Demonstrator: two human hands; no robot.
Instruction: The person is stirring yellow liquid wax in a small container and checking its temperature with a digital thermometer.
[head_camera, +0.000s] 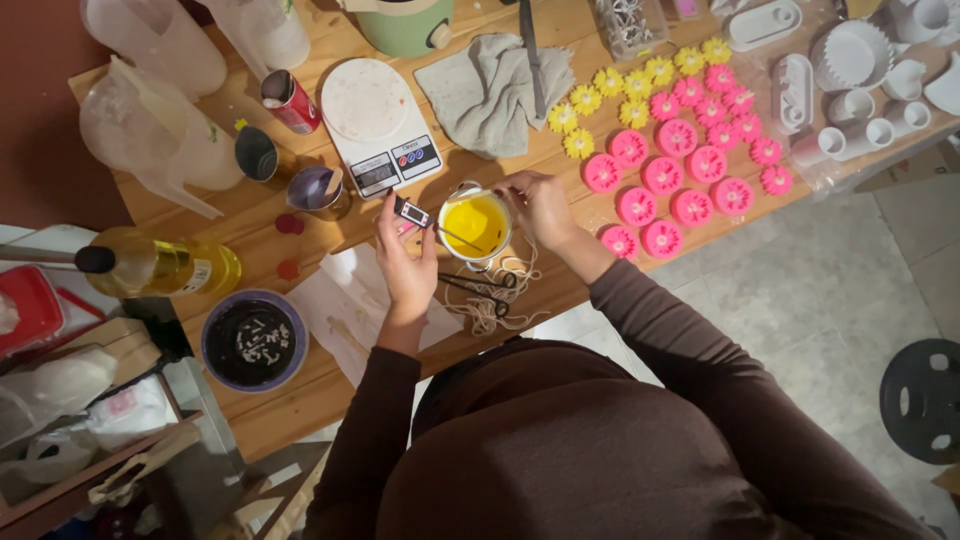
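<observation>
A: Status at the near edge of the surface (330, 395)?

B: Left hand (405, 262) is closed around a probe thermometer (412, 212); its thin stem is dipped into the cup (476, 226). Right hand (540, 205) is curled over the cup's far rim, fingers together, apparently steadying it. Whether it is gripped or only touched cannot be told.

A: Cup contents?

B: Yellow liquid, looks melted. The cup is placed near the middle of the near edge, just right of the scale (377, 125).

A: What counts as done?

B: Judged from the layout: pink flowers (675, 170) and yellow flowers (625, 85) are already laid out in rows toward the right end. White moulds (850, 90) are set at the far right corner; none is seen filled.

A: Left to do?

B: The yellow batch is not yet poured; it is only being probed. String (490, 300) is left coiled loose at the near edge under the cup, with scissors (480, 285) on it, so wicks appear uncut.

A: Anything else nearby?

B: A grey cloth (490, 90) behind the cup, an oil bottle (150, 265) lying toward the left edge, a dark bowl (253, 340) at the near left, small tins (290, 175) by the scale.
</observation>
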